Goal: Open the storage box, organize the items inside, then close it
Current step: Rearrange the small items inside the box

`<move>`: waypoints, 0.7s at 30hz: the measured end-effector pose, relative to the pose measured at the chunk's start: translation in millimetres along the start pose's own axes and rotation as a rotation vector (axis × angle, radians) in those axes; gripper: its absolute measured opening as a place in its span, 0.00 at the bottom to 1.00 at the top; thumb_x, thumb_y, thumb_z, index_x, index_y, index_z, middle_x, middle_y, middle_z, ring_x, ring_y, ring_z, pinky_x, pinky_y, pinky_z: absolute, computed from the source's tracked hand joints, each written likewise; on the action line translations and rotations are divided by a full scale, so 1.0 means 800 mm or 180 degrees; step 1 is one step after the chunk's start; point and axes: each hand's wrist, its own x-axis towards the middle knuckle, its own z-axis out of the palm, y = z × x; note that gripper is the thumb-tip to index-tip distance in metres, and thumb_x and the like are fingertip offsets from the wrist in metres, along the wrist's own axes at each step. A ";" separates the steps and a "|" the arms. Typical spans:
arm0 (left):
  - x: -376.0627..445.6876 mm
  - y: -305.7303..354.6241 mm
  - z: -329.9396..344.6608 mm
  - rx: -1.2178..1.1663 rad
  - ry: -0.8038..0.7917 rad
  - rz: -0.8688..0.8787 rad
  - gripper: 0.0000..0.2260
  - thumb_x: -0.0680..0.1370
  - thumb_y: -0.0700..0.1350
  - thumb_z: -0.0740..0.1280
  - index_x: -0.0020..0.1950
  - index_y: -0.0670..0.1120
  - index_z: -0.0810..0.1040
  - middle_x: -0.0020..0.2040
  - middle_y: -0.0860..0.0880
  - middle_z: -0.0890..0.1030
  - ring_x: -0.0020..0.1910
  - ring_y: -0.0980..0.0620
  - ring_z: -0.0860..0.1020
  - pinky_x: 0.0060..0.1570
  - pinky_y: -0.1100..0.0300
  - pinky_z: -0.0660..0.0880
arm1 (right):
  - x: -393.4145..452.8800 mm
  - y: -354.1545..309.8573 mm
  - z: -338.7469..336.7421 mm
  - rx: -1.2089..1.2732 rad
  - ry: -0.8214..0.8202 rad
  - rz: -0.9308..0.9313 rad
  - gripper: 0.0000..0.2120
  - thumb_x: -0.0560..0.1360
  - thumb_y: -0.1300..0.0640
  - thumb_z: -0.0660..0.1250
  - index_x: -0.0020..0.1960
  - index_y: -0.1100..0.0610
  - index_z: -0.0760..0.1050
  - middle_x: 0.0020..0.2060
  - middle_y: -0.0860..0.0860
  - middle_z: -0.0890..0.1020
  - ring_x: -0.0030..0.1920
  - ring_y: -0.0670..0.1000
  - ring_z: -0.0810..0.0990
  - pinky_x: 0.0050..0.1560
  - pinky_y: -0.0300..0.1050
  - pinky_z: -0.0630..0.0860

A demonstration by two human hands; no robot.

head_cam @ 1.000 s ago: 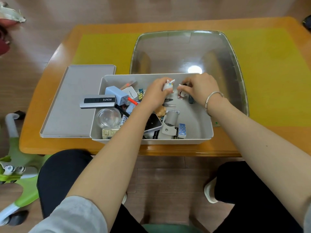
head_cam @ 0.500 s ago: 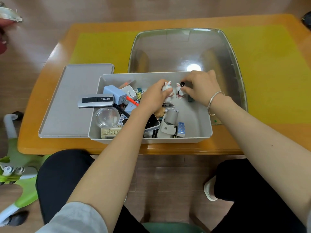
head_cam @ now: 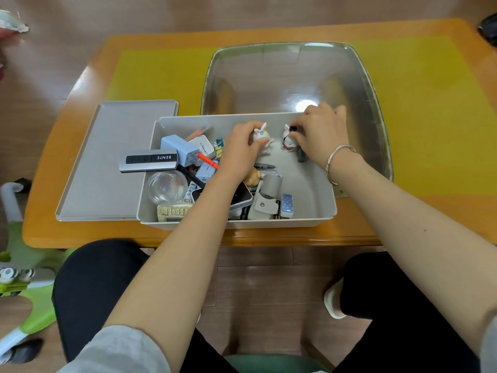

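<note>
On the tabletop (head_cam: 269,238), inside the open storage box (head_cam: 309,211), one rabbit figurine (head_cam: 262,135) is gripped by the left hand (head_cam: 242,152) and another rabbit figurine (head_cam: 288,138) is pinched by the right hand (head_cam: 320,133).

Two rabbit figurines (head_cam: 262,135) (head_cam: 288,138) — one box (head_cam: 309,211), one lid (head_cam: 107,162).

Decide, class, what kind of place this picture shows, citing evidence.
Probably a home room: a glossy orange wooden table on wood-plank flooring, a green-and-white child's ride-on toy beside it, and a grey plastic storage box of household oddments.

Lid (head_cam: 107,162) lies left of box (head_cam: 317,195); clear bin (head_cam: 371,109) stands behind.
</note>
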 end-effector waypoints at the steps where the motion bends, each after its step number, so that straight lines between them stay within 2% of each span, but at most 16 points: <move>1: 0.001 -0.001 0.001 0.0062 -0.0006 0.0008 0.11 0.77 0.42 0.69 0.59 0.46 0.78 0.53 0.47 0.75 0.46 0.53 0.74 0.47 0.66 0.67 | 0.000 0.000 0.000 0.0005 -0.0004 0.0010 0.12 0.77 0.50 0.61 0.53 0.52 0.81 0.48 0.53 0.78 0.54 0.57 0.70 0.52 0.50 0.60; 4: 0.003 -0.002 0.002 0.0143 0.0038 0.0023 0.11 0.76 0.43 0.70 0.58 0.47 0.79 0.50 0.50 0.72 0.46 0.52 0.74 0.46 0.64 0.67 | 0.000 0.001 0.001 0.0051 0.0009 0.0030 0.12 0.77 0.49 0.61 0.51 0.51 0.81 0.46 0.53 0.79 0.53 0.57 0.70 0.49 0.49 0.59; 7: 0.006 0.002 0.005 0.0221 0.0079 0.0027 0.09 0.75 0.43 0.70 0.55 0.47 0.79 0.51 0.50 0.75 0.47 0.51 0.75 0.47 0.60 0.70 | 0.001 0.001 0.002 0.0075 0.0015 0.0047 0.12 0.76 0.48 0.61 0.51 0.51 0.81 0.45 0.53 0.79 0.53 0.58 0.70 0.46 0.48 0.56; 10: 0.008 0.010 0.016 0.0266 0.0055 -0.0038 0.08 0.74 0.42 0.71 0.53 0.47 0.79 0.50 0.49 0.79 0.47 0.49 0.76 0.46 0.56 0.72 | 0.001 0.002 0.003 0.0286 0.0053 0.0130 0.12 0.75 0.48 0.64 0.54 0.51 0.80 0.48 0.52 0.79 0.54 0.58 0.70 0.48 0.48 0.59; 13: 0.008 0.018 0.027 0.0221 0.0119 -0.0103 0.08 0.73 0.39 0.71 0.51 0.45 0.78 0.46 0.50 0.80 0.44 0.49 0.76 0.45 0.55 0.73 | 0.000 0.003 0.005 0.0235 0.0061 0.0102 0.11 0.75 0.49 0.64 0.55 0.51 0.79 0.49 0.52 0.79 0.55 0.58 0.70 0.51 0.50 0.61; 17: 0.009 0.020 0.029 0.0362 0.0178 -0.0058 0.11 0.73 0.36 0.70 0.54 0.43 0.78 0.50 0.45 0.80 0.49 0.47 0.77 0.52 0.53 0.73 | 0.000 0.002 0.007 0.0193 0.0063 0.0107 0.11 0.76 0.49 0.64 0.54 0.51 0.80 0.50 0.52 0.79 0.56 0.57 0.70 0.52 0.51 0.61; 21: 0.006 0.017 0.026 0.0567 0.0253 0.0118 0.14 0.73 0.38 0.70 0.59 0.43 0.78 0.55 0.44 0.75 0.52 0.48 0.75 0.53 0.58 0.71 | -0.001 0.004 0.007 0.0385 0.0066 0.0142 0.12 0.76 0.49 0.64 0.55 0.51 0.80 0.51 0.52 0.78 0.56 0.57 0.69 0.52 0.50 0.61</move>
